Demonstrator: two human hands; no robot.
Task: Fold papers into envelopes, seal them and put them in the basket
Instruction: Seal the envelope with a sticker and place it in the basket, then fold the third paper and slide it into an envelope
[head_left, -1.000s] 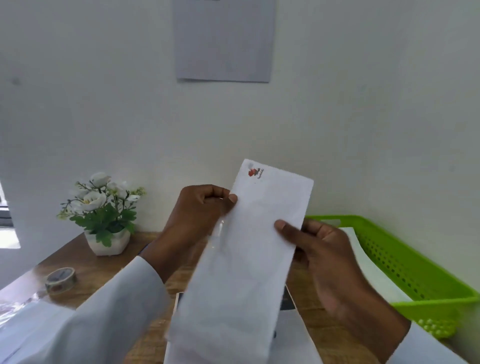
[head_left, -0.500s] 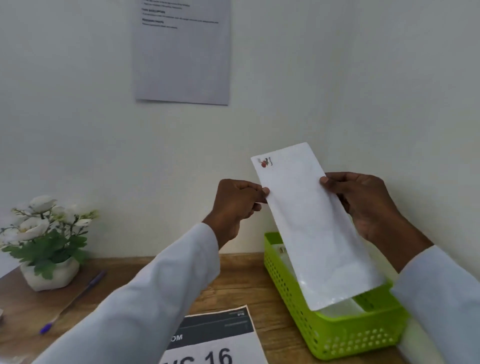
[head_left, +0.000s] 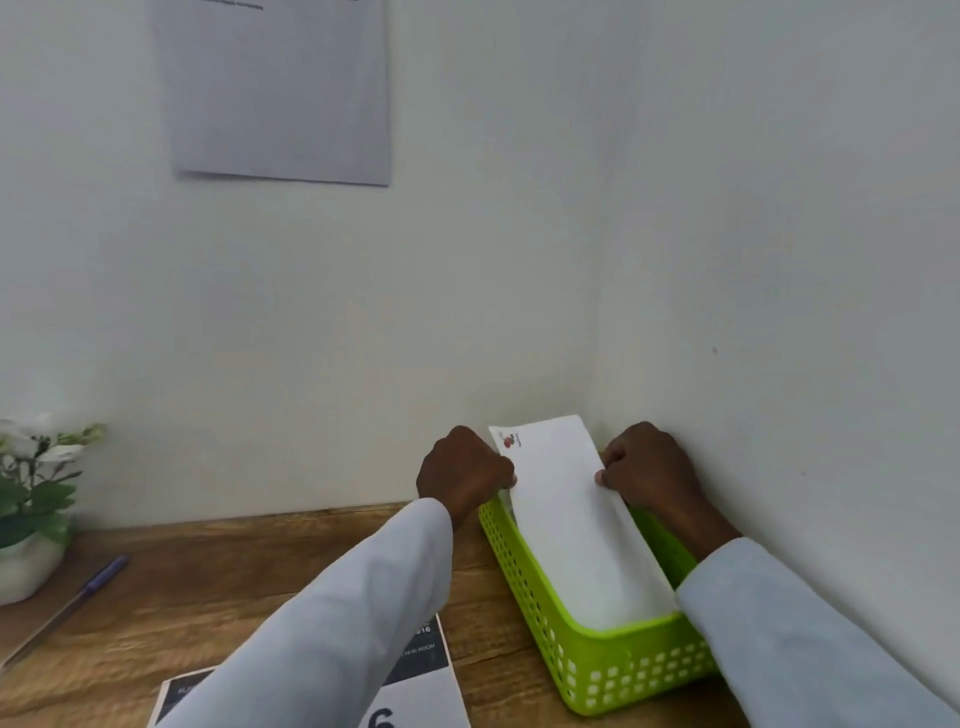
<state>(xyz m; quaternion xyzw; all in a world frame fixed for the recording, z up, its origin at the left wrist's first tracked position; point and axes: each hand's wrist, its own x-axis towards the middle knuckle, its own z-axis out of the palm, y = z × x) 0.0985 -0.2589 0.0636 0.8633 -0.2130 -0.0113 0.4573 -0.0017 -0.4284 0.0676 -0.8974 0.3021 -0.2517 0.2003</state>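
While I held the white envelope (head_left: 566, 525) by its two long sides, its near end sat down inside the green basket (head_left: 613, 670) and its far end stuck up over the basket's far rim, leaning toward the wall. My left hand (head_left: 462, 475) was curled at the envelope's 9 o'clock side, with my fingertips pinching its edge. My right hand (head_left: 649, 475) was curled at the 3 o'clock side, and my thumb and fingers pinched that edge too. A small red mark (head_left: 510, 441) showed at the envelope's far left corner. The basket stood on the wooden table (head_left: 218, 587), tucked in the corner by the wall, at about 2 o'clock from me. Both my arms wore white sleeves (head_left: 332, 634). A printed sheet (head_left: 421, 680) with big dark writing lay on the table at 6 o'clock, partly under my left arm. At 9 o'clock lay a blue pen (head_left: 98, 577), and past it stood a white pot of white flowers (head_left: 31, 514). A gray paper (head_left: 280, 88) hung on the wall at 11 o'clock.
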